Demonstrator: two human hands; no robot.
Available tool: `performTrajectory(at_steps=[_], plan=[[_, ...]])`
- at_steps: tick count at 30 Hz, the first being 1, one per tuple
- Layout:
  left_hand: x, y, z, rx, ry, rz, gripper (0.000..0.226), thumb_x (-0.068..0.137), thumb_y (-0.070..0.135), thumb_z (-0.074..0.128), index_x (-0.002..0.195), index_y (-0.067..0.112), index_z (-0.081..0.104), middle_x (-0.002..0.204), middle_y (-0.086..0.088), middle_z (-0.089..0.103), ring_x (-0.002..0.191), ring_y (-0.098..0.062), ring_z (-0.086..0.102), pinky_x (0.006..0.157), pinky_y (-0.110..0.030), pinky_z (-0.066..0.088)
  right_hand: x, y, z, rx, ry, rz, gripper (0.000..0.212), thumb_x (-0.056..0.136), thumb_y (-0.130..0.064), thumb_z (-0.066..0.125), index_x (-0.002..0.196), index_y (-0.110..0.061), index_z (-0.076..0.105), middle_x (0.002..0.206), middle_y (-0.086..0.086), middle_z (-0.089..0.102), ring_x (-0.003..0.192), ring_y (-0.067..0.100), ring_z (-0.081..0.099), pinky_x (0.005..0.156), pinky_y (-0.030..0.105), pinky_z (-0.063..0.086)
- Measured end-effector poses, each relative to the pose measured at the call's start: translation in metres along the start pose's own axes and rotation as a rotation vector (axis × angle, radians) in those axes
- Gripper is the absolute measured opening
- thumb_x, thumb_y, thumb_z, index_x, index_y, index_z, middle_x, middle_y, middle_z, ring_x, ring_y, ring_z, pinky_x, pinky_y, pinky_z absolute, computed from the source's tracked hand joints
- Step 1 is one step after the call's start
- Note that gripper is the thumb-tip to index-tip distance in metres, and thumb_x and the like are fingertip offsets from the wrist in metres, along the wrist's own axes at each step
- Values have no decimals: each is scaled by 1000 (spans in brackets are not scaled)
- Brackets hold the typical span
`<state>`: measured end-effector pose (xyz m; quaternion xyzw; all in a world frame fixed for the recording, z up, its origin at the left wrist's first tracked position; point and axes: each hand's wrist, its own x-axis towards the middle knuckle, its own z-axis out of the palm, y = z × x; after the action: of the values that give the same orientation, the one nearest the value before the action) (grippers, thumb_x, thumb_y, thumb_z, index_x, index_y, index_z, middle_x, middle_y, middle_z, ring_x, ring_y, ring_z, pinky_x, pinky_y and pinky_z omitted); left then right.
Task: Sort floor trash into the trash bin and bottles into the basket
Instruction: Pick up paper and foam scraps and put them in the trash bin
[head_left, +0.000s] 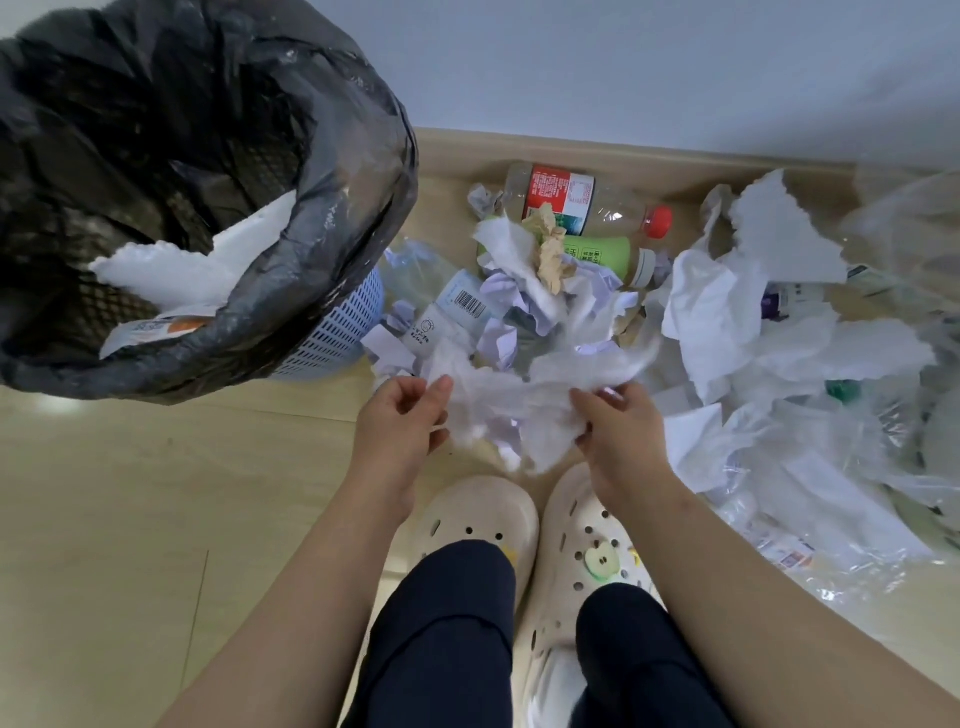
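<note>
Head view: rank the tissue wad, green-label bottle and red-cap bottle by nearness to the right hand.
1. tissue wad, gripped by the right hand itself.
2. green-label bottle, mid-pile, beyond the hand.
3. red-cap bottle, against the wall.

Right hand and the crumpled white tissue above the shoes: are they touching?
Touching. The head view shows the right hand with fingers curled into the crumpled white tissue, gripping it.

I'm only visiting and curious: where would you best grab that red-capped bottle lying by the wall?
The red-capped bottle lies on its side, cap pointing right. Probably grip its clear shoulder beside the cap, coming from above: that end is bare, while crumpled brown paper overlaps its labelled near side.
</note>
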<state>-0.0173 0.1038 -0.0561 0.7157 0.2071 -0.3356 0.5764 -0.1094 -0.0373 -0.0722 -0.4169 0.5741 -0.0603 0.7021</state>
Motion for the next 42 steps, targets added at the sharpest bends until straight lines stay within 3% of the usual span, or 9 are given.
performTrajectory(at_steps=[5, 12, 17, 22, 26, 29, 31, 35, 42], plan=[[5, -1, -5, -30, 96, 12, 28, 91, 25, 60, 69, 17, 43, 90, -5, 53, 84, -15, 51, 75, -26, 49, 4, -7, -14, 31, 196, -30, 19, 87, -4, 57, 83, -23, 56, 76, -7, 55, 66, 10, 51, 63, 22, 44], [4, 4, -8, -317, 292, 22, 16, 99, 18, 46, 84, 13, 42, 94, -4, 55, 80, -15, 60, 71, -31, 57, 10, -23, -28, 166, 384, -54, 25, 91, -5, 51, 79, -27, 52, 82, -10, 53, 67, 4, 51, 58, 16, 43], [6, 1, -9, -282, 367, -12, 8, 99, 16, 46, 103, 11, 41, 99, -6, 55, 81, -16, 60, 65, -29, 54, 8, -23, -29, 73, 409, -18, 20, 95, -12, 43, 108, -18, 57, 91, -2, 58, 66, 7, 51, 59, 18, 43], [7, -6, 7, -374, 107, -200, 26, 96, 5, 41, 121, 1, 49, 110, -15, 63, 84, -23, 62, 56, -28, 53, -12, -19, 0, -139, 124, -17, 14, 95, -22, 47, 105, -26, 56, 77, -5, 53, 58, 9, 47, 52, 21, 38], [-9, -22, 32, -255, -188, -380, 28, 99, 24, 43, 122, 9, 51, 107, -11, 64, 87, -20, 62, 68, -30, 49, -32, -4, 29, -323, -260, 37, 14, 95, -22, 50, 107, -28, 52, 93, -2, 60, 76, 12, 58, 73, 29, 48], [-12, -27, 29, -258, -347, -457, 38, 100, 30, 42, 125, 5, 55, 102, -9, 67, 89, -16, 65, 68, -25, 53, -33, 0, 31, -324, -344, 130, 25, 95, -13, 47, 118, -20, 48, 94, 6, 62, 74, 12, 59, 67, 23, 48], [-14, -25, 25, -295, -330, -423, 23, 100, 22, 42, 111, 7, 56, 82, -6, 66, 70, -13, 65, 57, -23, 54, -31, 2, 27, -317, -333, 165, 29, 94, -7, 43, 121, -17, 45, 79, 3, 58, 63, 11, 53, 59, 20, 44], [-20, -29, 25, 203, -187, -48, 19, 95, 9, 52, 82, 21, 58, 82, 1, 59, 73, -12, 55, 65, -21, 46, -31, 9, 20, -415, -351, 160, 31, 92, -6, 42, 120, -21, 43, 92, 10, 58, 77, 19, 57, 70, 29, 46], [-23, -22, 16, 131, -221, 50, 25, 93, 5, 54, 94, 30, 55, 82, 5, 63, 68, -5, 59, 60, -13, 48, -31, 12, 25, -303, -400, 175, 19, 96, -16, 49, 90, -34, 55, 100, -1, 58, 94, 20, 60, 88, 35, 48]])
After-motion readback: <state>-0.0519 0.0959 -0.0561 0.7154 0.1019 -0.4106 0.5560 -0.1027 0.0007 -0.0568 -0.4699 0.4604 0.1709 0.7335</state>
